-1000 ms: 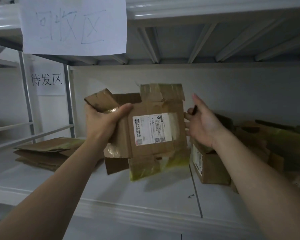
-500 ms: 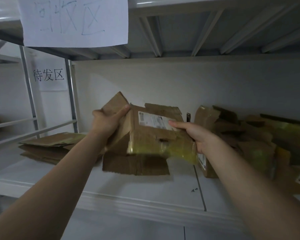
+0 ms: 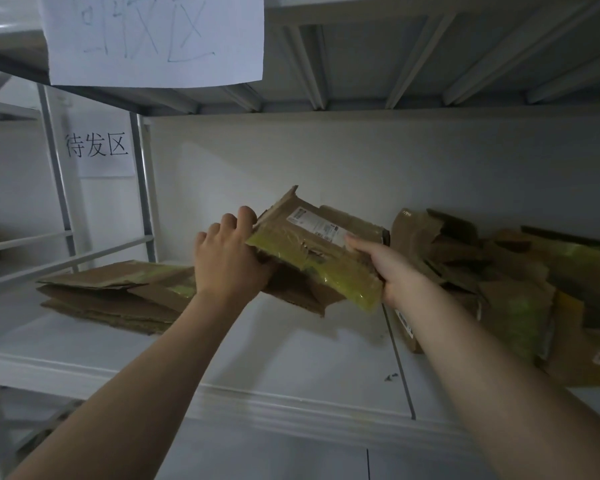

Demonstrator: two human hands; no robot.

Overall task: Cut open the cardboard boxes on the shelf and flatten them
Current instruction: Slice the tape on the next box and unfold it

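At ten o'clock in the view a handwritten paper sign (image 3: 153, 39) is hanging from the upper shelf. Below it, near nine o'clock, a smaller printed sign (image 3: 97, 147) is sitting on the wall. On the white shelf board (image 3: 291, 368), at about eight o'clock from the centre, a stack of flattened cardboard (image 3: 115, 296) is lying, several sheets one on another, with a patch of yellow-green tape showing on the top sheet.

Just right of that stack the left hand (image 3: 227, 261) is grasping the cardboard box (image 3: 319, 251), its fingers curling over the box's nine o'clock edge. The box is being held above the shelf near the centre of the view, collapsed almost flat and tilting with its far edge higher. A white shipping label (image 3: 317, 226) is facing up toward its twelve o'clock side, and a band of yellow-green tape (image 3: 326, 275) is running along its near edge. A loose flap is hanging beneath it. Whether anything is lying inside cannot be told. The right hand (image 3: 392, 268) is gripping the box's three o'clock corner, thumb pressing on top beside the label, fingers hidden underneath.

At three o'clock a pile of crumpled boxes (image 3: 482, 265) is crowding the shelf, some flaps sticking up. Their insides are lying in shadow, so their contents cannot be made out. One labelled box (image 3: 405, 327) is sitting partly behind the right forearm.
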